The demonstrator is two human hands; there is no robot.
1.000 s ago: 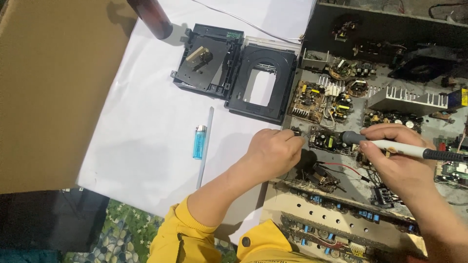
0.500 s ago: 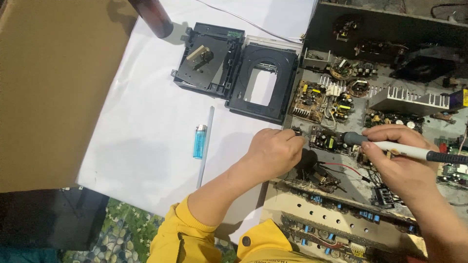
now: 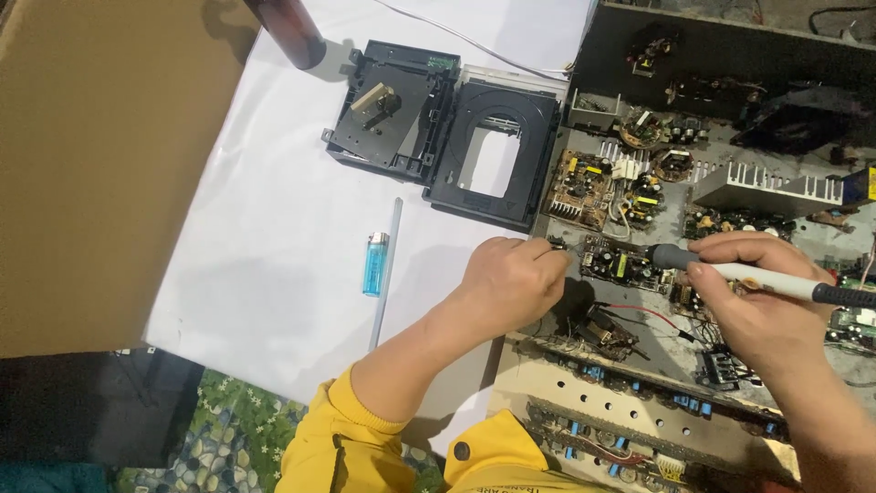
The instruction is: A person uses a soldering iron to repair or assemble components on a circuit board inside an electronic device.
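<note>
Small green circuit board (image 3: 619, 263) sits in the open chassis, between the two hands. Soldering iron (image 3: 757, 278), white body with a grey collar, lies across the right hand (image 3: 766, 315); its grey end points at the board's right edge. Right fingers (image 3: 730, 248) are curled and pressed together around the iron's shaft, thumb underneath, pen-style. Left hand (image 3: 511, 285) rests at the board's left edge; fingertips are bunched tight in a pinch at the board's corner, but what they pinch is too small to tell.

Just beyond the fingertips: a brown board (image 3: 584, 187) with yellow parts and a finned metal heatsink (image 3: 776, 187). Red wire (image 3: 643, 312) runs below the green board.

Left of the left hand, on white paper (image 3: 274, 256): blue lighter (image 3: 375, 263) beside a thin grey rod (image 3: 386, 274). Farther out, a black disc tray frame (image 3: 493, 155) and a black drive mechanism (image 3: 388, 110). Cardboard sheet (image 3: 91, 164) lies well apart at the far left.
</note>
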